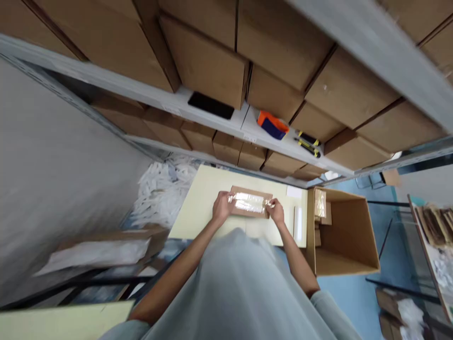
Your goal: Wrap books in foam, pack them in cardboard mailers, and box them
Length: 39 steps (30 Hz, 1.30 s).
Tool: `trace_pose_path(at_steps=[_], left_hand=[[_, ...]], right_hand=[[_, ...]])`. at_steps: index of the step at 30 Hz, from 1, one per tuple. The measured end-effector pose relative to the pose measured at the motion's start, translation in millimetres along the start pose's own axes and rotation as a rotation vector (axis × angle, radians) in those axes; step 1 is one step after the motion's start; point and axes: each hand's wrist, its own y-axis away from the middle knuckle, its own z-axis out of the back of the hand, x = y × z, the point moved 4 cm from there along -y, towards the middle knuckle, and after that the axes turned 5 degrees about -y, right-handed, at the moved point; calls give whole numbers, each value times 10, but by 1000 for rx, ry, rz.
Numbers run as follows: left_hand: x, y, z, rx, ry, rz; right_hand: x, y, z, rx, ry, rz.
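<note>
Being pinched by closed left hand (pixel 222 206) and right hand (pixel 277 212), clear plastic strip (pixel 249 202) is best being tautened over brown cardboard rectangle (pixel 249 214).

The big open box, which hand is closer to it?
Right. The right hand is at the end of the cardboard piece facing the big open box; the left hand is at the opposite end, farther away.

My remote listing: bench (pixel 193 212), pale yellow; between its left and right edges, packet (pixel 244 213), brown, under clear glossy film (pixel 249 203); at its right edge, large box (pixel 348 231), plain brown. Beyond the far edge I log pouch (pixel 272 125), orange and navy; slim tools (pixel 307 148), black with yellow.
</note>
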Motion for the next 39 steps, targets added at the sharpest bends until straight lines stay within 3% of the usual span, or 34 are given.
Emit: trace_pose_path(at_steps=[3,5,8,12,14,17,21,25,28,30,33,36,39], left_hand=[[-173,-65,-25,-73,-93,-121],[-430,-170,9,-135,-75,-259],[-1035,-412,235,-226,36,-459],[-2045,-761,800,-394,170,-633],[-2466,-867,1029,-452,214,-641],[-2801,-902,1148,-506,287,-571],[-2749,-792,1008,-521,358,-552],[-2423,-682,925,-449,381,-520],[-2131,-553,964,-420,455,-487],[-1928,-402,985,-426,541,-481],[-1620,-66,994,-458,669,-477],[-1350,322,1039,-457,742,-420],[-1196,678,1171,-399,709,-415]], right_hand=[[238,-73,107,-18,77,77],[493,-171,293,-61,103,168],[1050,-374,747,-187,100,386],[2017,-648,1457,-454,68,800],[2431,-816,1679,-510,121,809],[2811,-1084,1755,-446,243,587],[2937,-1234,1644,-405,287,495],[2845,-1216,1605,-407,288,533],[2688,-1067,1523,-382,45,653],[2507,-863,1368,-298,-293,748],[2178,-398,992,-55,-687,768],[1922,178,685,64,-852,684],[1820,690,578,112,-899,634]])
